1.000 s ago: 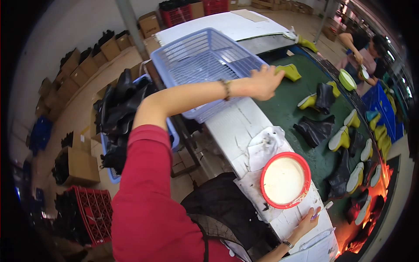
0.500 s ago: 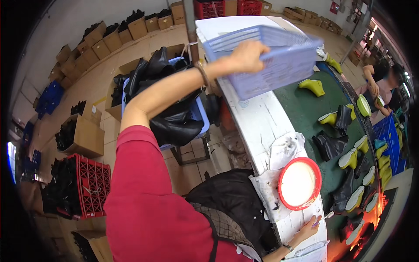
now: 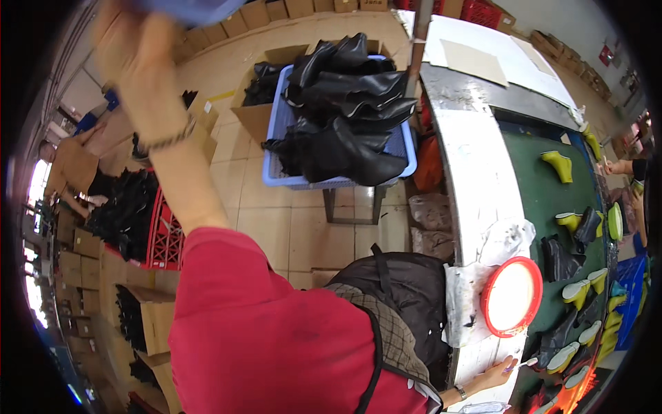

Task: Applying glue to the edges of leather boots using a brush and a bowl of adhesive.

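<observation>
My left hand [image 3: 141, 62], raised at the upper left and blurred, grips a lavender-blue plastic basket [image 3: 196, 10]; most of the basket lies outside the picture. Down at the lower right, my right hand [image 3: 491, 376] is closed around a slim brush [image 3: 529, 362] with a pale tip, above the white bench edge [image 3: 476, 172]. Just beyond that hand stands a red-rimmed tub [image 3: 487, 297] of white liquid. Stained white cloth [image 3: 507, 240] lies beside and under the tub.
A blue crate [image 3: 276, 178] heaped with black boots [image 3: 358, 148] rests on a metal stand. Yellow and black footwear [image 3: 557, 165] lies along the green belt [image 3: 534, 193], with an orange glow at its near end. Another person [image 3: 72, 165] bends over a red crate [image 3: 165, 234] at left.
The basket has left the bench, swung left and up in my left hand. My view has turned left, bringing in another person. My right hand keeps the brush.
</observation>
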{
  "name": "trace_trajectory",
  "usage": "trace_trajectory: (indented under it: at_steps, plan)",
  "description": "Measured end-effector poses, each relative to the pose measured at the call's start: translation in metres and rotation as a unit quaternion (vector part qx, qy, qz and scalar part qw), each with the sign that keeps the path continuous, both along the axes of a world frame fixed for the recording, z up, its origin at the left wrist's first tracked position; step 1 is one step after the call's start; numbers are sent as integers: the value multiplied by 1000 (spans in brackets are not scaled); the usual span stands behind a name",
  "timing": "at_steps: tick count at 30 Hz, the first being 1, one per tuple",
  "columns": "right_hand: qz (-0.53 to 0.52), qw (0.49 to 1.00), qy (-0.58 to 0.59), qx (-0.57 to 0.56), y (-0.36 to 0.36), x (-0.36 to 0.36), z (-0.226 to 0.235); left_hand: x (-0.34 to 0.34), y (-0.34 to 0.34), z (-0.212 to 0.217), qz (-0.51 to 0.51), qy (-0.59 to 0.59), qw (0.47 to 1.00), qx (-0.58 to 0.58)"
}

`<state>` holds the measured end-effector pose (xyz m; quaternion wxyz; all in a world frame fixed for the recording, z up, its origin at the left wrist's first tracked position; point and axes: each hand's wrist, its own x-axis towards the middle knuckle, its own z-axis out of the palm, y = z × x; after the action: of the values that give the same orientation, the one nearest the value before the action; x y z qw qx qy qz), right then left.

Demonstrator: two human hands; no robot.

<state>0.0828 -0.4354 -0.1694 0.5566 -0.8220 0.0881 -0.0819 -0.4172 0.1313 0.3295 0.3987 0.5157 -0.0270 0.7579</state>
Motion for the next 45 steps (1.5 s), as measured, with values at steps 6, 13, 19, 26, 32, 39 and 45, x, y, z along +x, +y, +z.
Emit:
trace_trajectory:
  at_steps: [6, 13, 19, 26, 32, 39, 45]
  plan:
    - [-14, 998, -7, -56, -6, -20, 38, -78, -97, -84, -145, -7, 987, 64]
    - [26, 997, -24, -74, -1, -15, 38, -110, -34, -163, 580, 57, 813, 9]
    - [-4, 998, -24, -53, -8, -8, 30, -261, -1, -384, 636, 427, 523, -373]
    - [6, 998, 9, -69, -5, -10, 43, -255, -142, -608, 406, 642, 288, -583]
    - [42, 996, -8, -74, -23, 8, 33, -235, -167, -604, 355, 607, 125, -700]
    - [37, 996, -9, -84, -21, -3, 36, -322, -224, -580, 476, 568, 72, -668]
    - [34, 996, 8, -81, -13, 1, 32, -343, -116, -558, 630, 504, 366, -464]
